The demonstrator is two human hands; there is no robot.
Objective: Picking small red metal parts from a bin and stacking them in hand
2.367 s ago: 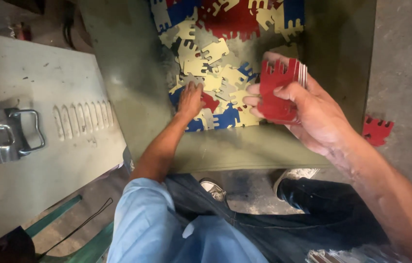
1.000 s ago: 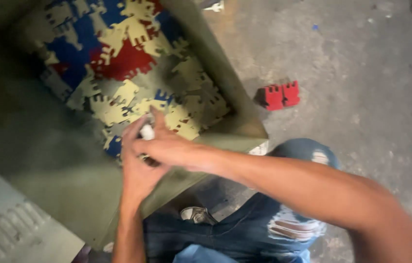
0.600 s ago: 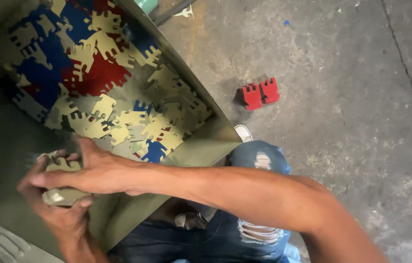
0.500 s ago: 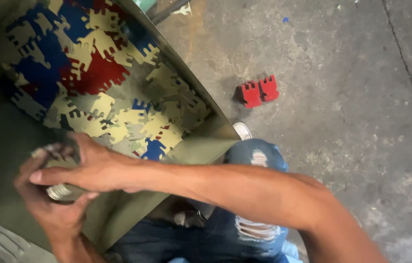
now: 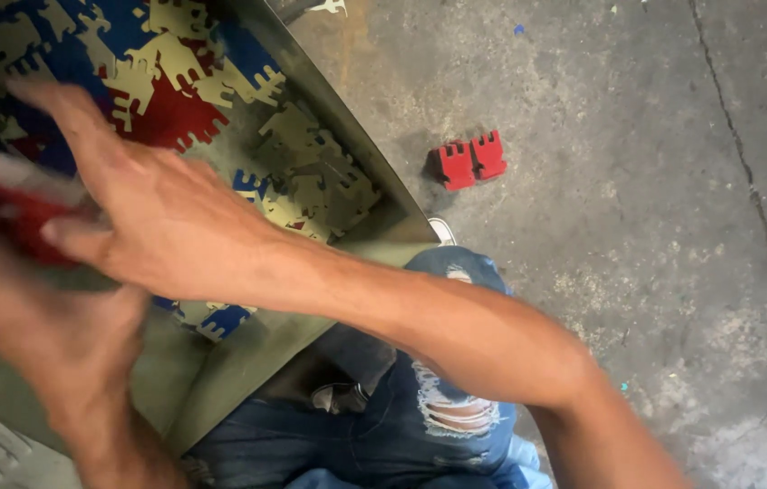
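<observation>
Both hands meet over the green tray: left hand and right hand pinch a red stack; thin, stiff, light pieces, probably best gripped at the edges

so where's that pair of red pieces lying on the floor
In the head view, the pair of red pieces lies upper centre on the concrete floor, just right of the green bin, beyond the torn-jeans knee.
</observation>
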